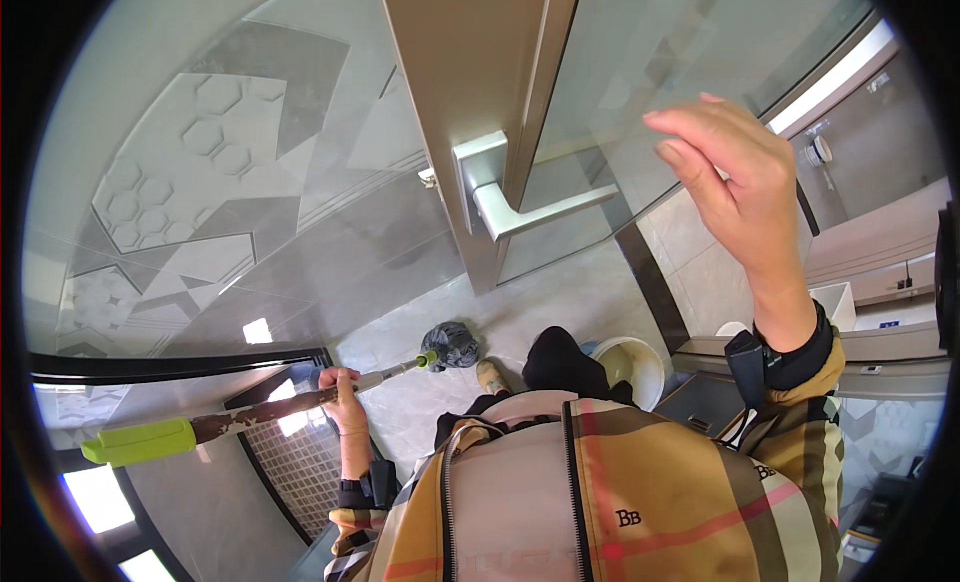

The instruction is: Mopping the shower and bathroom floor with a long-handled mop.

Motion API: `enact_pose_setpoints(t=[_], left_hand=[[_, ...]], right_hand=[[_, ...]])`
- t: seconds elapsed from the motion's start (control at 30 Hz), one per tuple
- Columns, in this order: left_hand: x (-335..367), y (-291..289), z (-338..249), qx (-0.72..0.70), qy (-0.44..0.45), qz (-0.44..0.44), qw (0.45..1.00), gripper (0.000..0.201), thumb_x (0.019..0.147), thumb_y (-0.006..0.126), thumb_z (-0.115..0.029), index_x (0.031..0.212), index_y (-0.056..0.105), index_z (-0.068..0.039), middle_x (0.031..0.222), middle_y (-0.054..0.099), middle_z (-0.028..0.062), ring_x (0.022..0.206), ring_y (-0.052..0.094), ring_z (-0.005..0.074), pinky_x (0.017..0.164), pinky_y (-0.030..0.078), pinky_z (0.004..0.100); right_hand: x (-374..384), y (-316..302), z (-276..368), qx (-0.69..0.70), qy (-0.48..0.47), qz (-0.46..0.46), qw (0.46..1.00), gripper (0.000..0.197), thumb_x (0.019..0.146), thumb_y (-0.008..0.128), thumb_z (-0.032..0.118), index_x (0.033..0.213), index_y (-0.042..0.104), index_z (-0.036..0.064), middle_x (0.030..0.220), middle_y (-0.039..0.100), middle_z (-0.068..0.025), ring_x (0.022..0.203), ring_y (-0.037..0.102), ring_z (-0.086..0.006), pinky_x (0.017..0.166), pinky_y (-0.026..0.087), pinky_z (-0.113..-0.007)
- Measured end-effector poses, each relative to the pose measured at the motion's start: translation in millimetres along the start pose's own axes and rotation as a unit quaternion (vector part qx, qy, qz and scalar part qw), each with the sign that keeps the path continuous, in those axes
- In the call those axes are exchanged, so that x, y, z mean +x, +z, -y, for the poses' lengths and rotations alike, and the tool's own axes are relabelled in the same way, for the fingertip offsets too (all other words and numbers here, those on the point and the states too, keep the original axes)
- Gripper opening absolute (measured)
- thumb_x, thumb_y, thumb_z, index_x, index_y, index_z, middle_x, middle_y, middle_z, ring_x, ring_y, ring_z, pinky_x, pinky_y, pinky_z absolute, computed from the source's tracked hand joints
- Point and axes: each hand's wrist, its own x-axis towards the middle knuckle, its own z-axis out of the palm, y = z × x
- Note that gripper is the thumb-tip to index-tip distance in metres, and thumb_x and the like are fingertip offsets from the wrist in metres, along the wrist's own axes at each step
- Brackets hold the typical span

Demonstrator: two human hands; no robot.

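Note:
My left hand (pixel 346 400) is closed around the pole of a mop (pixel 240 420), which has a bright green grip and a worn brown sleeve. The grey mop head (pixel 452 344) rests on the tiled floor, beside my shoe (pixel 491 377). Raised at the right, my right hand (pixel 738 172) holds nothing. Its fingers are bent forward and the thumb stands a little apart from them. It is in front of the door's glass pane (pixel 640 62), to the right of the silver lever handle (pixel 545 214), and not touching that handle.
The brown door frame (pixel 470 72) stands straight ahead. A pale bucket (pixel 652 370) is on the floor right of my legs, by a dark threshold strip (pixel 650 287). Patterned tiled wall (pixel 200 142) fills the left side.

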Motion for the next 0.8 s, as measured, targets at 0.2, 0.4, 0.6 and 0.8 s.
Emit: enact_pose_setpoints(t=[0.2, 0.4, 0.6, 0.8], left_hand=[[1.8, 17.0, -7.9, -0.027, -0.027, 0.027, 0.999, 0.014, 0.082, 0.056, -0.016, 0.073, 0.051, -0.007, 0.067, 0.055, 0.0022, 0.064, 0.047, 0.01, 0.062, 0.038, 0.0251], [-9.9, 49.6, -12.1, -0.025, -0.032, 0.0, 0.999, 0.01, 0.08, 0.055, -0.011, 0.076, 0.05, -0.003, 0.067, 0.054, 0.0042, 0.065, 0.049, 0.0123, 0.063, 0.04, 0.0263], [-47.7, 122.7, -15.2, 0.069, -0.001, -0.032, 0.997, 0.009, 0.08, 0.057, -0.011, 0.075, 0.053, -0.004, 0.065, 0.051, 0.004, 0.063, 0.049, 0.0145, 0.059, 0.042, 0.0293], [-79.7, 209.1, -41.0, 0.171, 0.052, 0.017, 0.984, 0.012, 0.064, 0.065, -0.009, 0.073, 0.057, -0.007, 0.073, 0.058, 0.0126, 0.074, 0.057, 0.0332, 0.065, 0.046, 0.0393]], right_hand=[[13.8, 11.5, 6.9, -0.004, -0.085, 0.008, 0.996, 0.017, 0.068, 0.072, 0.011, 0.083, 0.066, 0.0074, 0.078, 0.065, -0.0064, 0.074, 0.062, -0.0221, 0.078, 0.048, -0.042], [33.3, 14.2, -4.9, 0.047, -0.186, -0.005, 0.981, 0.025, 0.059, 0.075, 0.011, 0.082, 0.065, 0.0067, 0.08, 0.063, -0.006, 0.076, 0.061, -0.0251, 0.081, 0.047, -0.044], [27.4, -0.4, -60.4, 0.134, -0.27, 0.048, 0.952, 0.021, 0.069, 0.072, 0.021, 0.082, 0.064, 0.0068, 0.082, 0.063, -0.0087, 0.079, 0.062, -0.0288, 0.082, 0.047, -0.047], [24.9, -10.6, -101.0, 0.414, -0.248, 0.062, 0.873, 0.029, 0.076, 0.068, 0.034, 0.073, 0.058, 0.0067, 0.083, 0.063, -0.0113, 0.081, 0.063, -0.029, 0.08, 0.048, -0.047]])
